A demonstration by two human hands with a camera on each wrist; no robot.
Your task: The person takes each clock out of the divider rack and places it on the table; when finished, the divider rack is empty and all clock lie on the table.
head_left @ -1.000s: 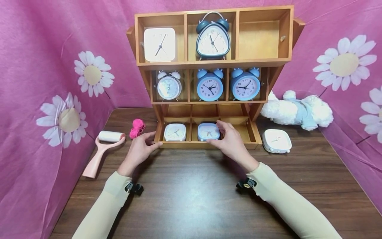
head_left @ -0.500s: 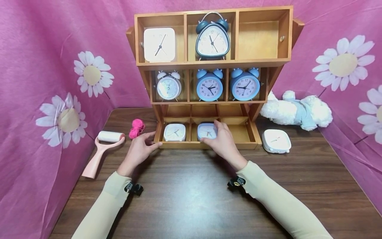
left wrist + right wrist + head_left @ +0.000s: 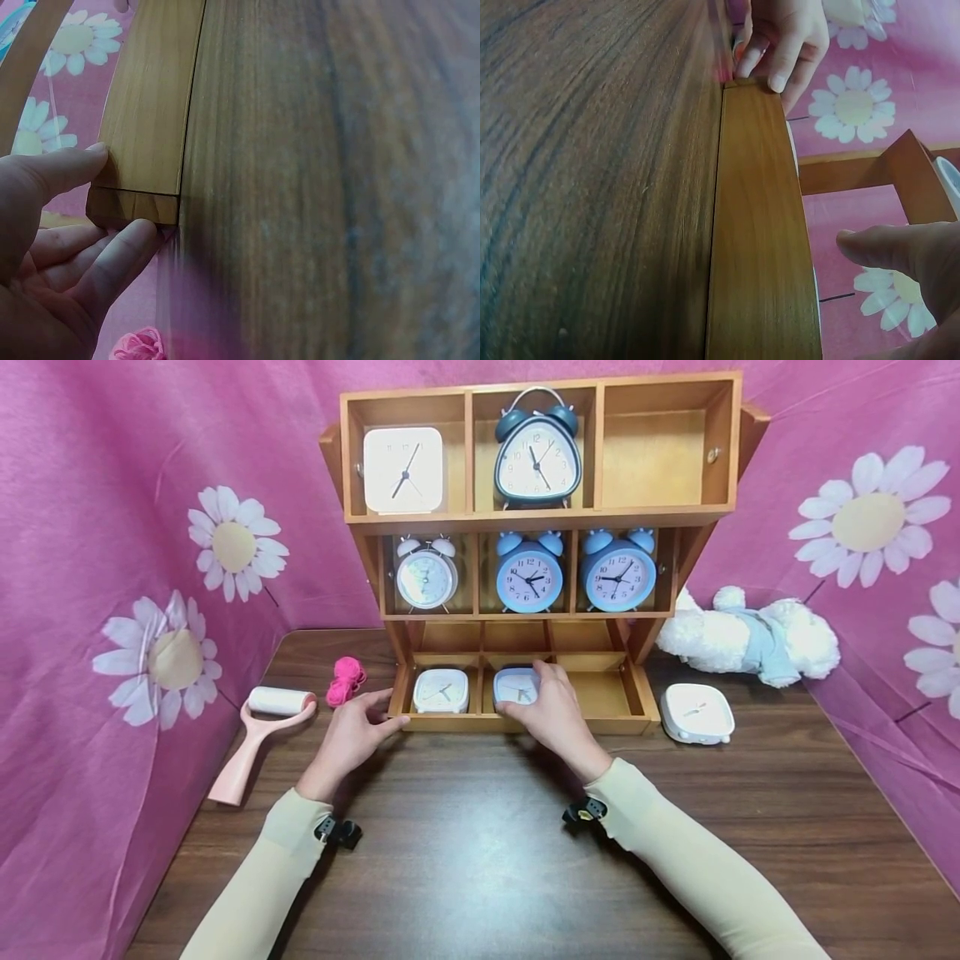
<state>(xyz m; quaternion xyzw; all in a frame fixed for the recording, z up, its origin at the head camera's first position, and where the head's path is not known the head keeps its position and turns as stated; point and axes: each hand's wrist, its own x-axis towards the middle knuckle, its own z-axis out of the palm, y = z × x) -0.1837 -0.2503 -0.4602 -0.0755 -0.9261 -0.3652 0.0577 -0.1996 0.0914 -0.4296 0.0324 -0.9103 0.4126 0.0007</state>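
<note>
My left hand (image 3: 358, 733) grips the left front corner of the wooden display shelf (image 3: 146, 112), thumb on the front rim and fingers around the end. In the bottom tier's middle compartment, my right hand (image 3: 555, 710) holds a small light-blue square alarm clock (image 3: 516, 686). Its thumb (image 3: 877, 247) reaches over the front rim, and the fingers lie at the clock's back and right, partly covering it. A white square alarm clock (image 3: 441, 691) lies face up in the compartment to the left.
Two blue twin-bell clocks (image 3: 529, 578) and a silver one (image 3: 426, 578) fill the middle tier. Above stand a white square clock (image 3: 403, 471) and a dark-green clock (image 3: 537, 460). Around the shelf are a lint roller (image 3: 258, 735), pink yarn (image 3: 346, 682), another white clock (image 3: 697, 713) and a plush toy (image 3: 750, 635).
My right hand has shifted left along the bottom tier, and the light-blue clock has slid slightly left within its compartment. The left hand has stayed at the shelf corner.
</note>
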